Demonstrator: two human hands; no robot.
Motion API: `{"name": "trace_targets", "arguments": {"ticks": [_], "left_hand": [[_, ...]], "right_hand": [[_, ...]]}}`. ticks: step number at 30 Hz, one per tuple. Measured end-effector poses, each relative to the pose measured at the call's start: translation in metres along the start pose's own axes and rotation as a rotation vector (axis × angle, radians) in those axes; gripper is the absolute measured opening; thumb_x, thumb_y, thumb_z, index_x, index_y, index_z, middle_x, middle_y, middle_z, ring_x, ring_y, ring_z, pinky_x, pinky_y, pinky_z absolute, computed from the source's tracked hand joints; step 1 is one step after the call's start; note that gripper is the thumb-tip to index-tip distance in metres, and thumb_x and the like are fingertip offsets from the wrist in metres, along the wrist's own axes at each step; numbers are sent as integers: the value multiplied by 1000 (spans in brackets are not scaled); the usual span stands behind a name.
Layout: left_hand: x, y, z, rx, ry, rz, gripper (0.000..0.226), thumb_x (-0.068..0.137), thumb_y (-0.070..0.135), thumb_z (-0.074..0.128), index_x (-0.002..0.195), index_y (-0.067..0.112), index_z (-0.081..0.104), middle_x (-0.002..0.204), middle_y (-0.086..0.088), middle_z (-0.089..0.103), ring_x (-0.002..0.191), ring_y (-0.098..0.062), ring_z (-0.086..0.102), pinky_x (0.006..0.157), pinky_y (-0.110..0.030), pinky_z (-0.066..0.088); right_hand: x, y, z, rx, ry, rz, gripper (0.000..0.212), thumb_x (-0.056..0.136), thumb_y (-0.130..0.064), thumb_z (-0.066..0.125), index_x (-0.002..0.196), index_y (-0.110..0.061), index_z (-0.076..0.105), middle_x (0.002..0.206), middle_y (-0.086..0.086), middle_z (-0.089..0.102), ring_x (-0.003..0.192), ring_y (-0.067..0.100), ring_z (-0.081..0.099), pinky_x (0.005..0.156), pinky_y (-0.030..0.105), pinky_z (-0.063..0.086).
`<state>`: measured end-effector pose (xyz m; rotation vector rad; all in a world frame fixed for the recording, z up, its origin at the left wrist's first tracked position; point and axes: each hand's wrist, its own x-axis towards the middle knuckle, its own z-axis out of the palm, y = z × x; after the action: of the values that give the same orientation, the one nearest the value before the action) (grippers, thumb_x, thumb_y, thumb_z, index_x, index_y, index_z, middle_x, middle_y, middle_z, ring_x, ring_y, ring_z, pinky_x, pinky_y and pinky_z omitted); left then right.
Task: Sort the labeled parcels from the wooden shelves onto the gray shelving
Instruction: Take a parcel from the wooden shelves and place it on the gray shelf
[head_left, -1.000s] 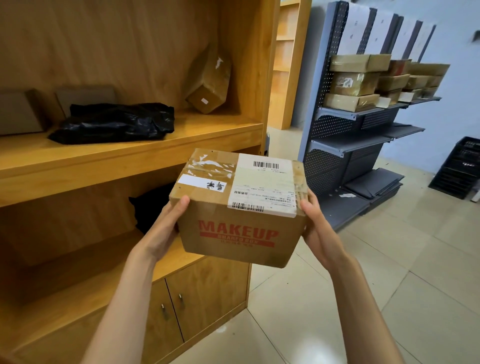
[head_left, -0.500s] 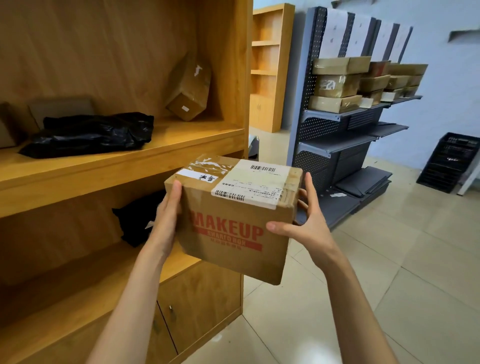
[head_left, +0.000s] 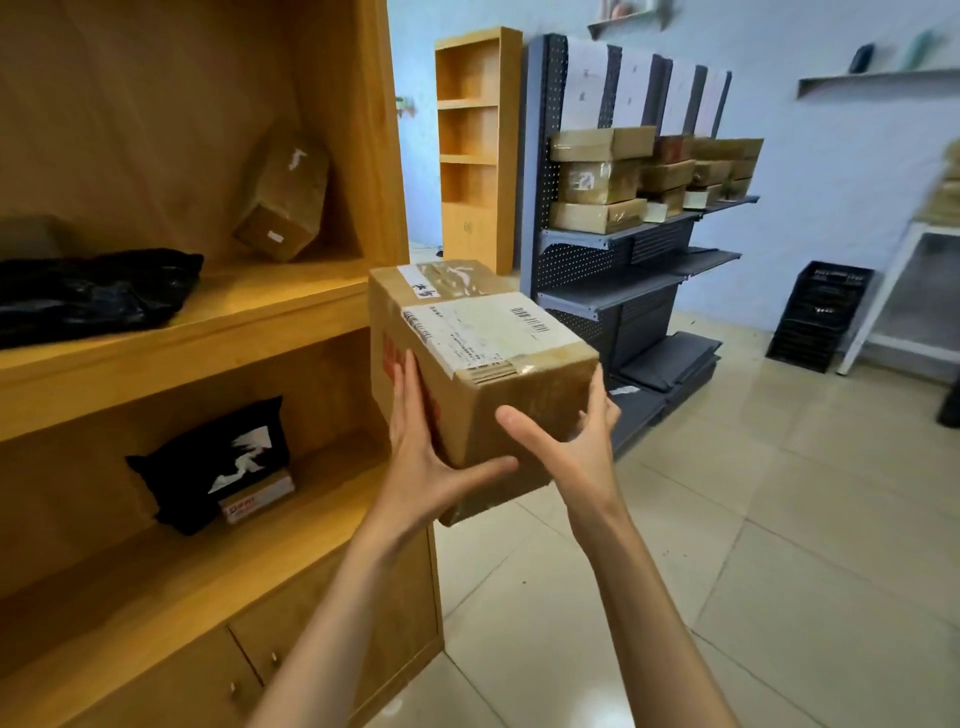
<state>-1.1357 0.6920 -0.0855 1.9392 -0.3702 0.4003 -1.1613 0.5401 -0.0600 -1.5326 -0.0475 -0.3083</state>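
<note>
I hold a brown cardboard parcel (head_left: 498, 358) with a white shipping label on top and red print on its left side, in the air beside the wooden shelves (head_left: 218, 322). My left hand (head_left: 431, 452) grips its left side and bottom corner. My right hand (head_left: 576, 447) clasps its near right corner, thumb on the front face. The gray shelving (head_left: 613, 296) stands further off to the right, its upper shelf stacked with several brown boxes (head_left: 602, 182). On the wooden shelves lie a black bag (head_left: 88, 291), a tilted brown box (head_left: 283, 197) and a black pouch (head_left: 208, 462).
A narrow wooden bookcase (head_left: 475, 145) stands behind, next to the gray shelving. Stacked black crates (head_left: 818, 322) and a white frame (head_left: 904, 306) sit at the far right wall. Pale tiled floor (head_left: 753, 519) stretches between me and the gray shelving.
I have turned the parcel so its end faces me and the red print faces left. My left hand slid under its corner. The view has swung right, toward the gray shelving.
</note>
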Motion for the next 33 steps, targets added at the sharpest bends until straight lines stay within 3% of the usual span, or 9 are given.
{"name": "trace_targets", "arguments": {"ticks": [2,4,10,12,15,21,26,30,33], "left_hand": [[9,4,3,-93,1,20,126,49,71,80,140,62,-7,159,18,3,147,-10,10,113,-55,27],[15,8,7,-104,-24,52,122,52,65,82,141,61,-1,158,20,11,145,-7,17,113,-51,31],[30,17,24,-184,-187,49,113,61,28,85,142,51,9,142,30,30,121,22,36,88,-4,41],[37,19,27,-179,-245,41,115,60,25,84,146,47,10,144,24,32,123,16,38,84,-3,42],[49,17,29,-188,-318,2,117,56,31,87,150,38,16,145,19,37,128,1,41,83,-5,45],[75,2,38,-275,-397,-94,111,29,63,88,127,41,40,110,31,60,109,5,56,81,-17,52],[125,-18,59,-313,-532,-118,111,26,62,89,124,44,39,108,33,61,104,8,58,75,-12,51],[174,-35,80,-387,-676,-140,114,21,56,92,121,34,42,103,23,67,99,3,63,72,-14,52],[217,-41,93,-382,-788,-128,114,20,55,93,119,30,42,101,22,68,99,1,64,74,-17,53]], "right_hand": [[0,3,-12,65,-33,-23,101,51,-57,80,136,-42,29,133,-13,30,112,-3,43,88,23,48],[3,8,-25,158,-54,-2,96,51,-67,73,133,-39,34,135,-9,44,118,7,50,90,30,50],[18,4,-63,242,-44,122,79,69,-81,47,133,-35,45,124,-8,61,116,15,57,90,39,50],[22,1,-77,263,-51,153,54,79,-73,44,120,-40,55,120,-9,62,116,16,55,95,45,47],[36,4,-96,316,-80,214,52,86,-65,35,119,-34,62,119,0,64,113,20,57,92,46,47],[68,27,-110,242,-50,70,26,94,-39,46,115,-42,61,120,-15,63,113,7,57,88,35,50],[107,55,-130,120,-19,-11,51,81,-34,66,127,-47,48,124,-22,59,115,5,57,89,27,53],[153,67,-156,-6,0,44,129,44,-60,88,145,-54,8,157,-11,19,141,15,29,109,38,35],[191,64,-176,-137,-51,59,153,29,-62,89,143,-55,-13,161,-13,2,146,12,11,116,43,22]]}}
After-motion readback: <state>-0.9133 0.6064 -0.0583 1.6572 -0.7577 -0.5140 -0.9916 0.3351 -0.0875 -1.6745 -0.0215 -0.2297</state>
